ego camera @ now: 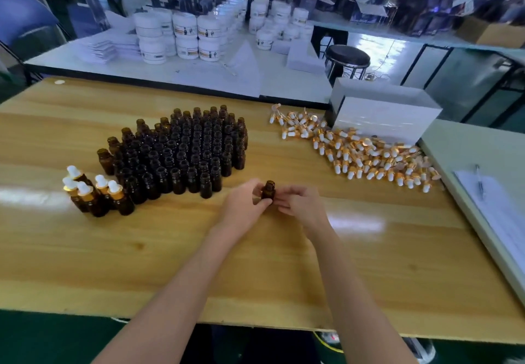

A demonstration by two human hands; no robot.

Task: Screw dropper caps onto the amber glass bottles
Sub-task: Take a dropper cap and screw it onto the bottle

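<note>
One open amber glass bottle [268,190] stands upright between my hands near the middle of the wooden table [199,264]. My left hand [244,203] grips its left side with curled fingers and thumb. My right hand [298,203] touches its right side with loosely bent fingers and holds no cap. A dense block of uncapped amber bottles [181,150] stands behind and to the left. Several capped bottles [96,194] with white bulbs and gold collars stand at the far left. A loose pile of dropper caps [360,150] lies to the right.
A white box [383,113] sits behind the cap pile at the back right. A paper sheet with a pen [480,181] lies on the pale side table to the right. White jars [184,36] and a black stool [347,58] stand beyond the table.
</note>
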